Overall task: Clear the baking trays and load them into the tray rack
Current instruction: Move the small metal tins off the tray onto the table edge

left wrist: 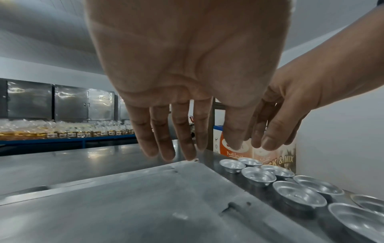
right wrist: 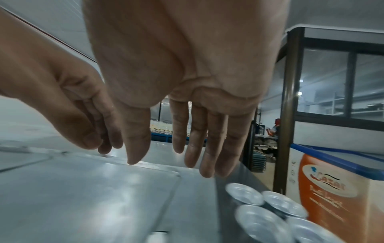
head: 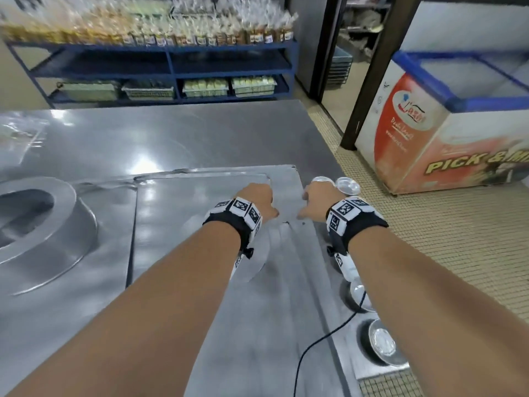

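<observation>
A flat metal baking tray (head: 200, 253) lies on the steel table (head: 114, 138), at its near right part, with its far right corner under the two hands. The left hand (head: 256, 200) hovers over that far corner, its grip loose, fingers (left wrist: 164, 139) straight and spread, pointing down at the tray's edge and holding nothing. The right hand (head: 319, 197) hangs just beside it to the right, fingers (right wrist: 207, 148) likewise slack and empty, above the tray's right edge. Along the table's right rim, just beside the tray, stands a row of small round metal moulds (left wrist: 257, 176), close to the right hand. A large round metal pan (head: 43, 233) sits well to the left. Beyond the table stands a blue shelf (head: 171, 67) of bagged goods; to the right, on the tiled floor, a chest freezer (head: 429, 133).
</observation>
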The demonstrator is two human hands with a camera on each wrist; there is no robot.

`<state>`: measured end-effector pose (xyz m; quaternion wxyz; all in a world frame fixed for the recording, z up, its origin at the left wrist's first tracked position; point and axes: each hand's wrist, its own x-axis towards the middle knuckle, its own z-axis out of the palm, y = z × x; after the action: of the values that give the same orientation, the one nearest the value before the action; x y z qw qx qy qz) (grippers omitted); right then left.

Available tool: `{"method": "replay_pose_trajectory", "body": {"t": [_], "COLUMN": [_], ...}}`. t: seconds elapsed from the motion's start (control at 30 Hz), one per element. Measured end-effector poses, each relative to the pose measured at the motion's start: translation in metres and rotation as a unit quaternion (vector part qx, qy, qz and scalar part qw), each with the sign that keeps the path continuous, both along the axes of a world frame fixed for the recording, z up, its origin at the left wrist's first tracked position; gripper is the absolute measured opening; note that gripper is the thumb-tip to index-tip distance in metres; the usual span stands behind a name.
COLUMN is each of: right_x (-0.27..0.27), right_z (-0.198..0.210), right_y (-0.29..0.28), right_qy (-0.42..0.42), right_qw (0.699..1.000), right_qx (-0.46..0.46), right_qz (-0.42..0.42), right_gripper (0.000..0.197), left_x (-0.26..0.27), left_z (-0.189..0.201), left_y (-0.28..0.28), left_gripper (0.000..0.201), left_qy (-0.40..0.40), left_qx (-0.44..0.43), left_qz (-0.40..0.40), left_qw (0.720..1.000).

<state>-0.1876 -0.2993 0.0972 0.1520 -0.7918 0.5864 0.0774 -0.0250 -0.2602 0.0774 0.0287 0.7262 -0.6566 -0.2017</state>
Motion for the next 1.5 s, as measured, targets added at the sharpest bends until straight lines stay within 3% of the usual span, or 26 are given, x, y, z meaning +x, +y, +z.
{"method": "replay_pose_trajectory", "body": {"t": [0.27, 0.43, 0.7, 0.93, 1.07, 1.27, 1.4, 1.5], "right_x": [0.143, 0.246, 0.388, 0.468, 0.49, 0.509, 0.514, 0.516], "right_z": [0.006, -0.011, -0.036, -0.052, -0.059, -0.073, -0.081, -0.086], "right_y": [0.14, 0.232, 0.378, 0.488, 0.534, 0.571, 0.58, 0.582], "right_qy": [-0.042, -0.042, -0.041, -0.015, -0.008, 0.018, 0.022, 0.03], "right_qw": [0.995, 0.982, 0.943, 0.888, 0.861, 0.826, 0.82, 0.817], "right_qx": [0.031, 0.053, 0.08, 0.107, 0.121, 0.086, 0.083, 0.097], "right_qz": [0.087, 0.176, 0.321, 0.447, 0.495, 0.557, 0.566, 0.567], "right_gripper": [0.045, 0.047, 0.048, 0.059, 0.075, 0.066, 0.067, 0.074], "left_x": [0.139, 0.228, 0.351, 0.421, 0.445, 0.469, 0.479, 0.485], "left_z": [0.007, -0.001, -0.024, -0.046, -0.059, -0.075, -0.08, -0.083], "left_y": [0.182, 0.3, 0.48, 0.611, 0.663, 0.705, 0.715, 0.719], "left_gripper": [0.049, 0.046, 0.046, 0.046, 0.05, 0.053, 0.054, 0.044], "left_qy": [-0.016, -0.017, -0.009, -0.04, -0.074, -0.05, -0.019, -0.004], "left_qx": [0.017, 0.018, 0.058, 0.083, 0.096, 0.107, 0.125, 0.123], "left_qz": [0.063, 0.165, 0.335, 0.448, 0.516, 0.59, 0.596, 0.597], "left_qw": [0.998, 0.986, 0.94, 0.889, 0.848, 0.799, 0.793, 0.793]}}
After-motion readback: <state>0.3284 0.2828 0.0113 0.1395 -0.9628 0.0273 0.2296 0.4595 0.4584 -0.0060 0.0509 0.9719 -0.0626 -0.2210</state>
